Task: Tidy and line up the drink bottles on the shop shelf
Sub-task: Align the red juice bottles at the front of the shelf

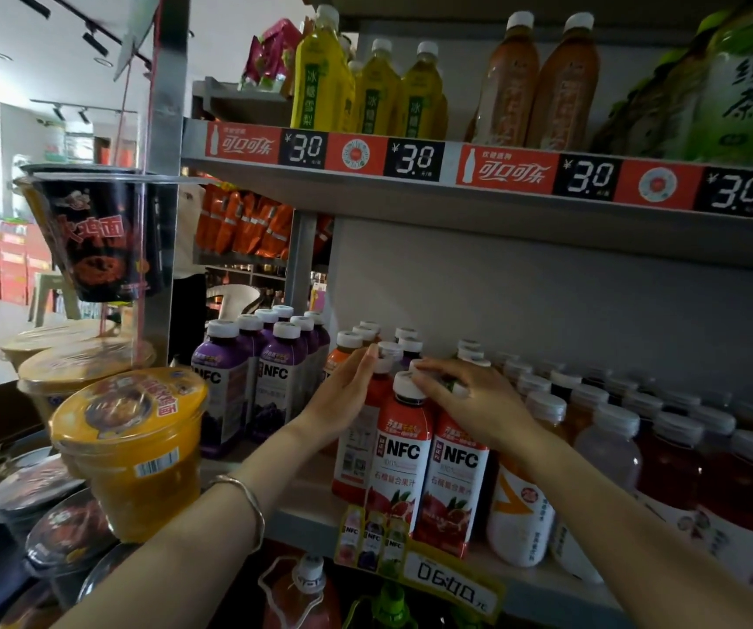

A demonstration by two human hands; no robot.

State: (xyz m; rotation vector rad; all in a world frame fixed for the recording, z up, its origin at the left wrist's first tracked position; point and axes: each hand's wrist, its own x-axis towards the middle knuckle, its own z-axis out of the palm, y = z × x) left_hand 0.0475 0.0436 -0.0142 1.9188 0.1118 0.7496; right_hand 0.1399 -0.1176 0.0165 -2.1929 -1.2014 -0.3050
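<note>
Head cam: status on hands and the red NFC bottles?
Left hand flat against left red bottle. Right hand curled over cap of front-right red NFC bottle. Purple NFC bottles close left, white-orange bottle close right.

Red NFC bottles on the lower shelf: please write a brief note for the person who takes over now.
Left hand: open, flat against the turned red bottle.
Right hand: curled over the top of the right red NFC bottle, beside the front red NFC bottle.
Done: purple NFC bottles stand in rows, labels forward.
To do: turn the turned bottle's label forward and line the red ones up along the shelf.
</note>
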